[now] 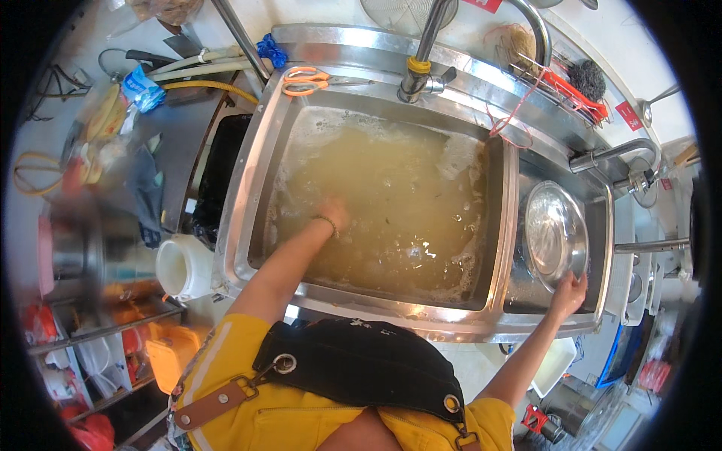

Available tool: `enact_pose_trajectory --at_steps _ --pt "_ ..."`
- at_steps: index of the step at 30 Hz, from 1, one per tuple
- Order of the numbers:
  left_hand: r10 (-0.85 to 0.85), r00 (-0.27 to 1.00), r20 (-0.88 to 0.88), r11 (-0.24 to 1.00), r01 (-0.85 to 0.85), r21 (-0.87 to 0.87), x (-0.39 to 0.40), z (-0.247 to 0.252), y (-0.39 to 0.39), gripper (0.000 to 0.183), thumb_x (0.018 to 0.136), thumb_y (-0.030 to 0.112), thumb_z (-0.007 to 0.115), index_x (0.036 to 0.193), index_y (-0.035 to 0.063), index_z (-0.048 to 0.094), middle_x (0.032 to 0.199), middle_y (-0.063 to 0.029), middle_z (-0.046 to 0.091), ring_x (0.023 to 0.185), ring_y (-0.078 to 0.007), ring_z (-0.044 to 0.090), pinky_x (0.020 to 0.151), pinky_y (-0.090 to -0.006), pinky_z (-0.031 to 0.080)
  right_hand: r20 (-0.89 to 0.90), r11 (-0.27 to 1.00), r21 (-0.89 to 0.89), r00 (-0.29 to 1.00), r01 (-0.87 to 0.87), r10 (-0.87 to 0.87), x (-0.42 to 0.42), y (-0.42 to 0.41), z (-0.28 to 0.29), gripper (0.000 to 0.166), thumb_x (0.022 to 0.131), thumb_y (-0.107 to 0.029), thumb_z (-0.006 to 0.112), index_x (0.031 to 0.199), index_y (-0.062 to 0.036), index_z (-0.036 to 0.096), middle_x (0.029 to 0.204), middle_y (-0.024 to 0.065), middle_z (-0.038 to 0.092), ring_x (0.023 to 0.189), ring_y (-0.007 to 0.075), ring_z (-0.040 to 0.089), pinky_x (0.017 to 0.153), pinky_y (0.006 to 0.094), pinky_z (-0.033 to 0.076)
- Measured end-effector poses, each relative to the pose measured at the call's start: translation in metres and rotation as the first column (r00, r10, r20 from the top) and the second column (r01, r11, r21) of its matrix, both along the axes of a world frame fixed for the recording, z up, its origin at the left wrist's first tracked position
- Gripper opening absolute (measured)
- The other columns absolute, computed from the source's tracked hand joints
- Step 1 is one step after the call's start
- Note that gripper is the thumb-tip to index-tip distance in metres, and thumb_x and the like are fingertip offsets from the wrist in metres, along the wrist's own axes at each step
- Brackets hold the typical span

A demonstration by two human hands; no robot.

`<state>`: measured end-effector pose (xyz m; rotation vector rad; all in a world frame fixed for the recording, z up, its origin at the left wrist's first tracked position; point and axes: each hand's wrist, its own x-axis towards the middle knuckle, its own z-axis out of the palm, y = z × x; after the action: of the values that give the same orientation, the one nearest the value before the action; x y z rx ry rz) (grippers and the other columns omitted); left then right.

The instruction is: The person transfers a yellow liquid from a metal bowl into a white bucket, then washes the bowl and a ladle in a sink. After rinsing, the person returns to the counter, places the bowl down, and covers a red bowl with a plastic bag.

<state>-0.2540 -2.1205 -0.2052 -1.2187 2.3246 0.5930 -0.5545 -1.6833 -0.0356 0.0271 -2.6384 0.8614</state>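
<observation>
Cloudy, brownish water (389, 186) with patches of foam fills the large basin of a stainless steel double sink (361, 307). My left hand (333, 213) dips into it near the left side, a bracelet at the wrist; the fingers are under the surface, so what they do is hidden. Over the smaller right basin (522, 284), my right hand (571, 290) grips the near rim of a shiny round metal bowl (555, 231). The bowl stands tilted there, its hollow not fully visible.
Orange-handled scissors (307, 80) lie on the back-left ledge beside a tall faucet (414, 76). A second faucet (615, 155) reaches over the right basin. Behind, a wire rack (569, 93) holds a steel scourer (586, 79). A white bucket (177, 268) stands left of the sink.
</observation>
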Motion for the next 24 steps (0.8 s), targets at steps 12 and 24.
enact_pose_trajectory --at_steps 12,24 --pt "-0.195 0.956 -0.22 0.938 0.247 0.242 -0.02 0.018 0.031 0.04 0.08 0.014 0.05 0.119 0.0014 0.05 0.11 -0.0235 0.058 0.105 -0.0381 0.054 0.091 -0.0444 0.043 0.761 0.458 0.117 0.376 -0.881 0.529 0.13 -0.229 -0.104 0.043 0.077 -0.031 0.059 0.11 -0.0034 0.061 0.101 0.0226 0.062 0.097 0.0337 0.06 0.084 0.0396 0.047" --pt "0.381 0.504 -0.775 0.924 -0.213 0.316 -0.005 0.04 -0.015 0.011 0.083 0.008 0.056 0.093 0.0043 0.058 0.08 -0.0093 0.064 0.071 -0.0195 0.062 0.059 -0.0344 0.05 0.716 0.496 -0.05 0.315 -0.867 0.623 0.186 -0.308 -0.114 0.037 0.078 -0.033 0.061 0.102 -0.0042 0.065 0.097 0.0198 0.064 0.091 0.0337 0.062 0.08 0.0403 0.05"
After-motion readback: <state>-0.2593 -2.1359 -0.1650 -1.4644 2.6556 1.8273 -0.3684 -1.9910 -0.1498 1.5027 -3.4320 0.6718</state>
